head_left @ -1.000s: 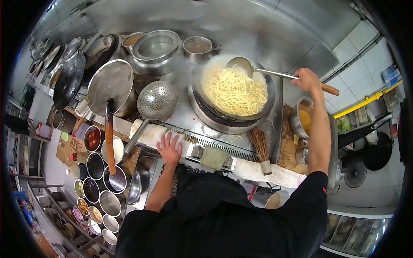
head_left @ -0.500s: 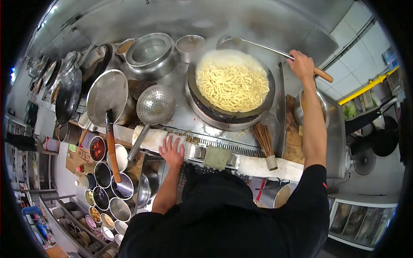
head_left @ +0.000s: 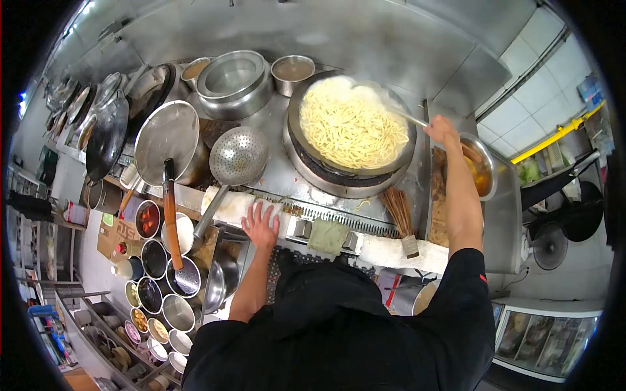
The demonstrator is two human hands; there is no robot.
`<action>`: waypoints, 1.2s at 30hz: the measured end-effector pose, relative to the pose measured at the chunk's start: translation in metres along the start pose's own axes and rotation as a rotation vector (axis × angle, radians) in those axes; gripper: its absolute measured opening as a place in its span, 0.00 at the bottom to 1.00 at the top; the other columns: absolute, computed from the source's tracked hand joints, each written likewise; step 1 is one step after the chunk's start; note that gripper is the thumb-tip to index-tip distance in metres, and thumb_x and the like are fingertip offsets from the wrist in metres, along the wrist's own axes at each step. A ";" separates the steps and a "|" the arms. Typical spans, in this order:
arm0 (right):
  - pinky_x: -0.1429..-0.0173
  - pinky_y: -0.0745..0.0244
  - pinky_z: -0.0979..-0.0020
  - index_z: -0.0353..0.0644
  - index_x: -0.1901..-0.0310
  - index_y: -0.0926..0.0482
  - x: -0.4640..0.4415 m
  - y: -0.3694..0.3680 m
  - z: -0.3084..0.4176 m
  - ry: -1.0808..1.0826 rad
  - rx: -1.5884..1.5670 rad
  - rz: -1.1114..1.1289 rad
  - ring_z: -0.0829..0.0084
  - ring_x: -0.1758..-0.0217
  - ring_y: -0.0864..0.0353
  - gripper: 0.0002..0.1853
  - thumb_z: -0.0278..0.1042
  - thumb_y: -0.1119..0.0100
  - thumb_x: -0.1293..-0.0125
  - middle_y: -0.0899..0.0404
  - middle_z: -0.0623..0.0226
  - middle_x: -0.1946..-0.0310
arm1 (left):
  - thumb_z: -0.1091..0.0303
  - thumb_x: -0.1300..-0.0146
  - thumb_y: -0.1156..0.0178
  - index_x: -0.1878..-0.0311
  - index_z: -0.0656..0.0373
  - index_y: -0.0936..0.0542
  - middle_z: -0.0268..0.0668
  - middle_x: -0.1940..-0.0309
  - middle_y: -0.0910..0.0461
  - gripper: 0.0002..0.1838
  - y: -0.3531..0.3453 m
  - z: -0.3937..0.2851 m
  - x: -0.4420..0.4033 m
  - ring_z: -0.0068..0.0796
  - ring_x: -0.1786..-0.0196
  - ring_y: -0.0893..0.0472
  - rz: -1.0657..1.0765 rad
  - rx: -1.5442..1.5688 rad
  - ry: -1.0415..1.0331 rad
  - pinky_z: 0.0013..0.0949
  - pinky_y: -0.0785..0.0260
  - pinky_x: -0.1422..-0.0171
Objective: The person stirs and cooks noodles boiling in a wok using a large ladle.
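**Right hand (head_left: 445, 131) on the ladle (head_left: 416, 120), left hand (head_left: 261, 225) spread**

Our right arm stretches forward, almost straight, to the wok's right side; our left forearm, bent, angles to the stove's near edge. Our right fingers wrap the ladle's handle, its bowl indistinct in steam. Our left fingers fan apart, grasping nothing, resting by the white cloth (head_left: 228, 208). The noodles (head_left: 352, 124) fill the wok (head_left: 402, 156), just left of our right hand and far right of our left.

The noodles (head_left: 352, 124) are pale yellow and the wok (head_left: 408, 153) is dark. The brush (head_left: 396, 210) is brown, the cloth (head_left: 328, 236) is pale green, and the strainer (head_left: 239, 156) is silver with a dotted pattern.
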State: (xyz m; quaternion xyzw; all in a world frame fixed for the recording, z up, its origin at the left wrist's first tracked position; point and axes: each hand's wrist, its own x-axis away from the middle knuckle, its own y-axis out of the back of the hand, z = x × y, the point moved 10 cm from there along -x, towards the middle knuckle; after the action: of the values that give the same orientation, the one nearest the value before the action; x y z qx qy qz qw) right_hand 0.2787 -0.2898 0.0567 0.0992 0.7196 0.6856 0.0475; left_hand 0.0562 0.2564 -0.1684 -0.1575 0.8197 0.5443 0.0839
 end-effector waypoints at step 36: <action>0.53 0.24 0.54 0.46 0.58 0.18 0.046 0.213 0.054 0.224 0.239 -0.445 0.54 0.56 0.16 0.13 0.34 0.31 0.46 0.15 0.59 0.64 | 0.52 0.40 0.38 0.43 0.36 0.19 0.28 0.31 0.30 0.20 0.003 -0.002 0.002 0.39 0.24 0.40 -0.039 -0.041 -0.024 0.59 0.59 0.24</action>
State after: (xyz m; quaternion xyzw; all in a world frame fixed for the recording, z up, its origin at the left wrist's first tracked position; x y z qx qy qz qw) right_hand 0.2612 -0.2187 0.2695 -0.1327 0.8002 0.5753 0.1052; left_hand 0.0532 0.2548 -0.1660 -0.1688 0.8042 0.5609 0.1012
